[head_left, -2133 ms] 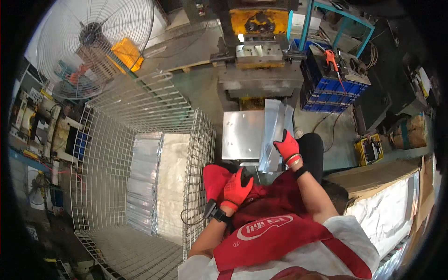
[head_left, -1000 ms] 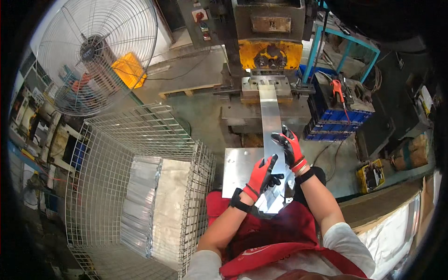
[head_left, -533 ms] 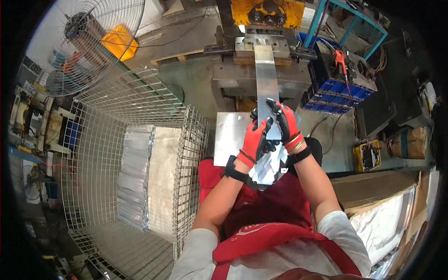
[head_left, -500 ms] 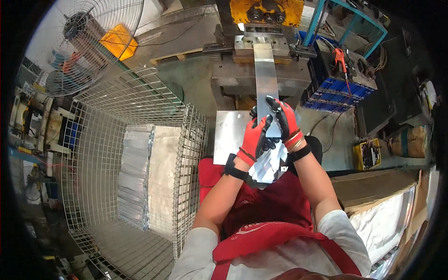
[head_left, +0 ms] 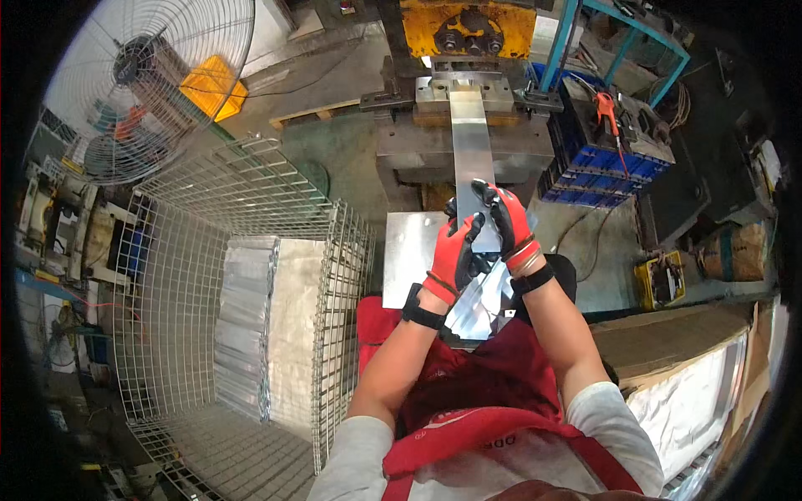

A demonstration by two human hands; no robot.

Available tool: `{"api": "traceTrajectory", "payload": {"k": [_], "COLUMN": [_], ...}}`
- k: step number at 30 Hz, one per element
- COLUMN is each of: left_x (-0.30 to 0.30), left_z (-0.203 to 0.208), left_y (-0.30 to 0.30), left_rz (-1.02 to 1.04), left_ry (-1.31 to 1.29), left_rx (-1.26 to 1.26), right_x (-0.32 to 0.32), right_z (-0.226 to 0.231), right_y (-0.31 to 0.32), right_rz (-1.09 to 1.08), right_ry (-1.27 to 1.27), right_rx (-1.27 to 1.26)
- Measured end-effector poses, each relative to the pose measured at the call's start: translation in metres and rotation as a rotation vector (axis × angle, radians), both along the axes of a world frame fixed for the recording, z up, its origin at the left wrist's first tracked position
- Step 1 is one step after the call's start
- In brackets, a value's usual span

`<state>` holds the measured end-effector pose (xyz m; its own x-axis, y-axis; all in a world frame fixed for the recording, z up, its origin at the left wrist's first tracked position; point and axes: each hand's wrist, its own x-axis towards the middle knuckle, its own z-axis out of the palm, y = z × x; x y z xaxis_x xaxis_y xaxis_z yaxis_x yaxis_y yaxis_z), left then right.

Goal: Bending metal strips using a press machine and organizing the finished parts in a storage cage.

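A grey-green floor [head_left: 618, 259] is crossed by dark cables [head_left: 595, 250] at the right, while at the upper left a pale wall [head_left: 274, 37] is partly screened by a large round fan [head_left: 134, 63], beside which a yellow bin [head_left: 215, 88] and a low wooden platform [head_left: 330, 83] are seen. The left side is filled by a wire-mesh cage [head_left: 330, 334]; at the right, a teal metal frame [head_left: 562, 42] and stacked blue crates [head_left: 589, 184] are placed beyond an open cardboard box [head_left: 681, 332]. The far right is left in shadow.
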<state>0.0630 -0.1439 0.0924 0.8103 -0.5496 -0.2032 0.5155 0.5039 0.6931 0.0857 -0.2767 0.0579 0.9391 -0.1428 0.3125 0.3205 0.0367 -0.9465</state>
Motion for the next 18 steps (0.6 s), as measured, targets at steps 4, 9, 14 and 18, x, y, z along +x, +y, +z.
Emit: {"api": "traceTrajectory", "payload": {"k": [4,9,14,18], "left_x": [-0.002,-0.002,-0.001,0.001], "left_z": [0.001,0.005,0.002,-0.001], "left_y": [-0.003,-0.003,-0.005,-0.003], "left_rz": [0.038,0.05,0.095,0.039], "left_ry": [0.011,0.005,-0.039,-0.021], "left_rx": [-0.043,0.023,0.028,-0.003], "right_x": [0.0,-0.004,-0.005,-0.006], "right_z": [0.009,0.018,0.013,0.013], "right_y": [0.003,0.003,0.003,0.002], "right_rz": [-0.079,-0.12,-0.105,-0.077], "right_ry": [-0.11,-0.101,-0.133,-0.144], "right_rx": [-0.187,-0.27,-0.227,-0.202]}}
